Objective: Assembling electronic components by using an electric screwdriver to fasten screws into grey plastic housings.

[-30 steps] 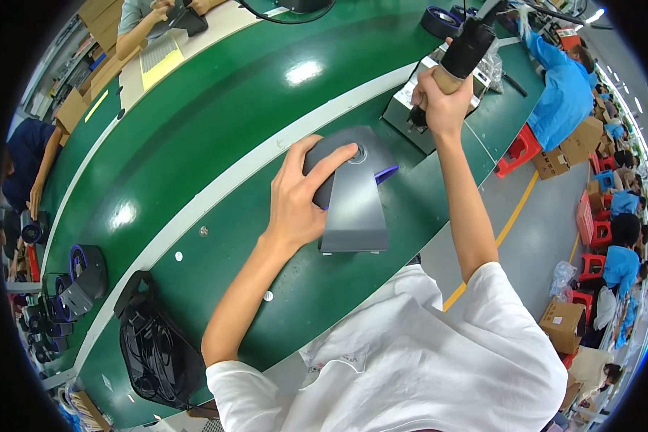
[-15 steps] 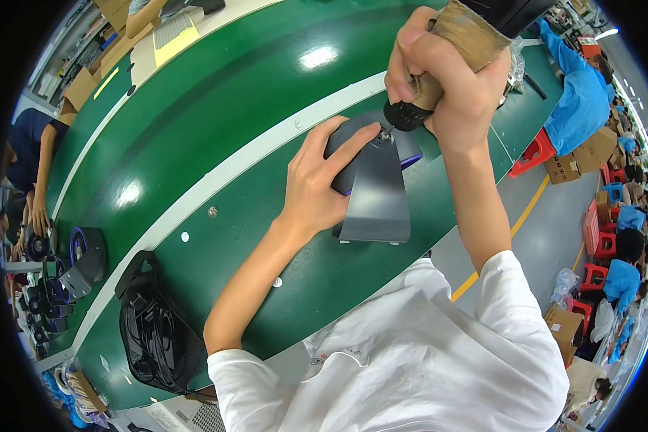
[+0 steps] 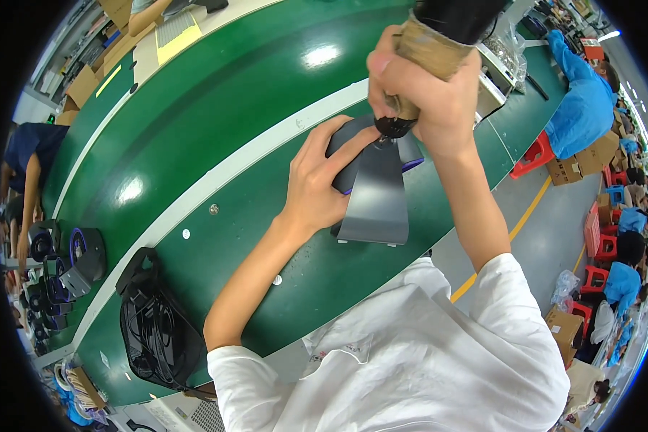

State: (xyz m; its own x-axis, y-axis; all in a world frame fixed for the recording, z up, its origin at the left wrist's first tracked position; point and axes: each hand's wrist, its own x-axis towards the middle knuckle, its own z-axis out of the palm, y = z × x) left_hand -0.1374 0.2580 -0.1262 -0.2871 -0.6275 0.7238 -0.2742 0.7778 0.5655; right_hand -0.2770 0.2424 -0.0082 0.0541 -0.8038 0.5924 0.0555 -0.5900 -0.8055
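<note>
A dark grey plastic housing (image 3: 376, 198) with purple trim lies on the green bench, its flared flat end toward me. My left hand (image 3: 314, 180) is closed around its rounded left side, with the index finger reaching to the top near the screwdriver's nose. My right hand (image 3: 439, 101) grips a power screwdriver (image 3: 433, 47), black with a worn tan wrapping around the grip. The tool stands nearly upright, its black nose right over the round upper part of the housing. The bit and whatever it touches are mostly hidden beneath the nose.
At the left, a black mesh-sided pouch (image 3: 155, 327) lies beside similar purple-trimmed units (image 3: 86, 255). A loose screw-like piece (image 3: 214, 209) rests on the bench. A bag of small parts (image 3: 507, 54) sits at upper right. Co-workers sit along both sides.
My right hand has shifted left with the screwdriver, which is now more upright, its nose closer over the housing. My left hand and the housing have barely moved. A co-worker's arm at left has moved.
</note>
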